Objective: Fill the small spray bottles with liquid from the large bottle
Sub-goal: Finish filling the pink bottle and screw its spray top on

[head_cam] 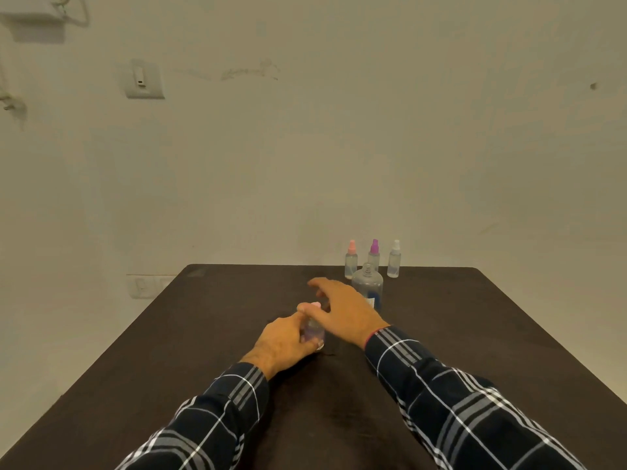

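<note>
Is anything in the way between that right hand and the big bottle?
Nothing visible. The right hand hovers open just in front of the large bottle, partly hiding it. The left hand holds a small spray bottle nearer the person.

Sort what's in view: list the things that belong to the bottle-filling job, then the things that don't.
Belongs to the job:
- small bottle with pink cap, held by the left hand
- right hand, open above it
- large bottle
- three small spray bottles at the back: pink cap, purple cap, white cap

Not part of it:
- wall switch
- table, only the work surface
</note>
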`<state>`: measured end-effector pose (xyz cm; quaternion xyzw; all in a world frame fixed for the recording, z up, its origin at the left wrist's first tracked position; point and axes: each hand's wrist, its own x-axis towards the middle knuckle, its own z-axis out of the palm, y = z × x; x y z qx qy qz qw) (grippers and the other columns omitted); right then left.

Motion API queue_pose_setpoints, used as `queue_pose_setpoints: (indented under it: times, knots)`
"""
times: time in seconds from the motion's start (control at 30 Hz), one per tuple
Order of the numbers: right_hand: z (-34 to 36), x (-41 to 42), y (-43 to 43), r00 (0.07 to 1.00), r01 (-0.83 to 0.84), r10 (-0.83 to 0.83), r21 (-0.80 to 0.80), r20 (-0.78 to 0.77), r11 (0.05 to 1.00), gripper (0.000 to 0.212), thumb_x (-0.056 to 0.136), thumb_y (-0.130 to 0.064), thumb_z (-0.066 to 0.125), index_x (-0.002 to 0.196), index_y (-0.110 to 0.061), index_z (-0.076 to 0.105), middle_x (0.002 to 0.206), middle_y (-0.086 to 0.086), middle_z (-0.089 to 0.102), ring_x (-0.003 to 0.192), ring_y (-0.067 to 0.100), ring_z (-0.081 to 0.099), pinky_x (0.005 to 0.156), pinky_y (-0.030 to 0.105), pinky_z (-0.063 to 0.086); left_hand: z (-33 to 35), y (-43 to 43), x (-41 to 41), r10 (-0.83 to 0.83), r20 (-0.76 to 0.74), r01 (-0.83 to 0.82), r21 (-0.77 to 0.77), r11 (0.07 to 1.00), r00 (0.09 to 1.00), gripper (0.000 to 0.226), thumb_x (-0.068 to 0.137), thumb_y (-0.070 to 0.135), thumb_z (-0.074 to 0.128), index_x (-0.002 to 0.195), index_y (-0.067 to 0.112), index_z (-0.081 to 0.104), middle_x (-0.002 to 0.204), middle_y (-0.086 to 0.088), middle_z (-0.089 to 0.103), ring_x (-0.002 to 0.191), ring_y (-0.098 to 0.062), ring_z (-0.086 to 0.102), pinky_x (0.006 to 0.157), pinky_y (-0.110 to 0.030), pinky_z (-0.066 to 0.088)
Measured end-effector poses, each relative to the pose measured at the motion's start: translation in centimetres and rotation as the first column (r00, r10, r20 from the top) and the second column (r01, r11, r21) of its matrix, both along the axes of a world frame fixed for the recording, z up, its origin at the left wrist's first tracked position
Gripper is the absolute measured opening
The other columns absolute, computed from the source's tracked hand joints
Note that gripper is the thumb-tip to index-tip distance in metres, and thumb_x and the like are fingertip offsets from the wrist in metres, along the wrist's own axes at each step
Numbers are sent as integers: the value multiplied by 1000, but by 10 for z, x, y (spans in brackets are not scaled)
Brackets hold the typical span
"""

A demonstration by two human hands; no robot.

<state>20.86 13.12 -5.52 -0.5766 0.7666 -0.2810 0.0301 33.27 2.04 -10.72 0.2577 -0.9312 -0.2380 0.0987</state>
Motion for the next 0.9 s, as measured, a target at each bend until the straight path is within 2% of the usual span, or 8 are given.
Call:
queue_pose_setpoints:
  times: [0.1,0.2,0.3,0.43,0.57,0.63,0.8,0.9]
  knots:
    - [1,-3,2,982,-184,183,33,44,982,38,100,-30,56,138,-27,57,132,-4,64,120,9,58,105,27,46,0,-1,0,5,-1,-5,-27,1000,1000,65,95,46,63,152,32,33,120,7,68,106,-12,65,100,-32,48]
    - [0,-5,1,991,-131,133,57,-17,990,32,100,-22,54,130,-23,65,130,-4,66,120,10,59,106,27,44,-1,0,-1,11,26,-11,-30,1000,1000,60,93,48,64,146,30,40,116,6,68,101,-13,64,97,-33,50]
    - [5,-3,-1,997,28,-23,78,-67,997,29,96,-43,59,114,-23,72,111,-3,72,102,13,66,93,27,52,-2,0,-2,27,26,-26,-42,999,999,63,93,49,64,147,31,37,119,4,67,103,-14,64,98,-34,51]
    - [4,5,6,960,224,-214,37,-181,974,59,86,-80,38,77,-26,62,73,-7,63,70,8,59,73,30,55,-3,-2,-3,26,36,-25,-18,1000,999,62,93,50,64,146,32,37,112,8,68,98,-11,65,97,-33,51]
    - [-8,0,8,995,51,-49,-19,83,999,32,98,-49,53,122,-30,63,117,-8,67,103,7,62,95,30,53,-4,-3,-3,18,13,-17,-20,1000,1000,58,91,52,64,142,31,42,110,9,67,96,-10,64,95,-34,52]
    - [-14,-4,6,989,-27,24,13,147,1000,36,100,-30,55,136,-29,58,135,-8,61,119,8,57,104,27,47,-5,-4,-3,9,8,-9,-30,1000,1000,58,91,52,64,141,30,43,116,8,67,100,-11,64,98,-34,51]
    - [-14,-9,-1,978,21,-20,-3,209,1000,23,95,-26,65,118,-26,68,116,-8,68,104,4,61,86,14,47,-5,-4,-3,16,13,-15,-36,999,1000,59,91,52,65,142,31,43,122,5,65,103,-13,63,99,-34,51]
    - [-12,-7,-5,976,53,-48,-16,212,998,20,91,-29,70,111,-26,70,108,-9,68,99,6,62,88,18,50,-4,-4,-3,25,19,-25,-40,999,1000,58,91,52,64,141,30,44,121,7,66,103,-11,63,99,-33,51]
